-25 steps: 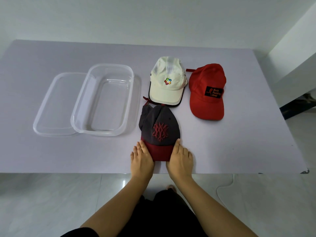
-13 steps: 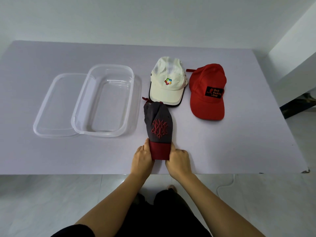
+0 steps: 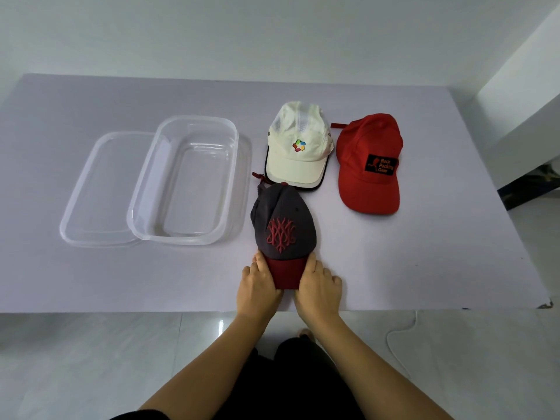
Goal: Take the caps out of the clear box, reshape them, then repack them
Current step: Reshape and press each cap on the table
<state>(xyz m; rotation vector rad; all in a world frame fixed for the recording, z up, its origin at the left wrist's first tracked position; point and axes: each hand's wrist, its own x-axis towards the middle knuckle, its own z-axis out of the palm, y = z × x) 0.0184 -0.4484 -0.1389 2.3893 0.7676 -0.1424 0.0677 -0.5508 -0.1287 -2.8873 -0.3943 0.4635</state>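
Left hand (image 3: pixel 259 286): fingers straight and close together, laid along the left side of the brim, pressing inward.
Right hand (image 3: pixel 318 286): the same on the right side, fingers straight and together. The thumbs cannot be made out on either hand.
Grey cap (image 3: pixel 285 222): lies on the table (image 3: pixel 424 262) near its front edge, brim toward the person. The dark red brim (image 3: pixel 285 271) is narrowed between the two hands. The crown is charcoal with a red embroidered emblem, rounded on the right and creased on the left, with a red strap end at the back.
Open room: both wrists cross the front edge. Bare tabletop lies left and right of the hands.
Clear box (image 3: pixel 181 239): left of the grey cap, just beside it. It overlaps its lid (image 3: pixel 100 189), which lies farther left.
White cap (image 3: pixel 298 150): just behind the grey cap, black-trimmed brim, coloured logo.
Red cap (image 3: pixel 368 165): right of the white cap, black patch on the front.
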